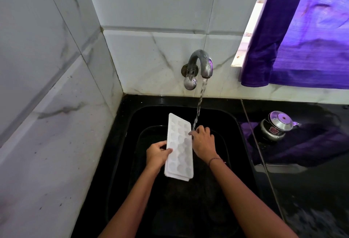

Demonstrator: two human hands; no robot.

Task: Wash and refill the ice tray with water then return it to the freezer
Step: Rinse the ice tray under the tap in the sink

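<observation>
Ice tray (pixel 180 147) sits tilted over the black sink (pixel 233 134): your left hand (pixel 157 154) grips its 9 o'clock edge, thumb on top; your right hand (pixel 204 141) pinches its 3 o'clock rim with curled fingers, where water (pixel 200 102) falls from the tap (pixel 202 64) at 12 o'clock

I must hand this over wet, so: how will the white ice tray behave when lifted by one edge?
Probably light: the left hand holds the ice tray by one long edge, thumb on top. Likely fairly stiff: it shows no sag along its length. Perhaps slippery: the water stream falls at its other edge, by the right hand.
</observation>
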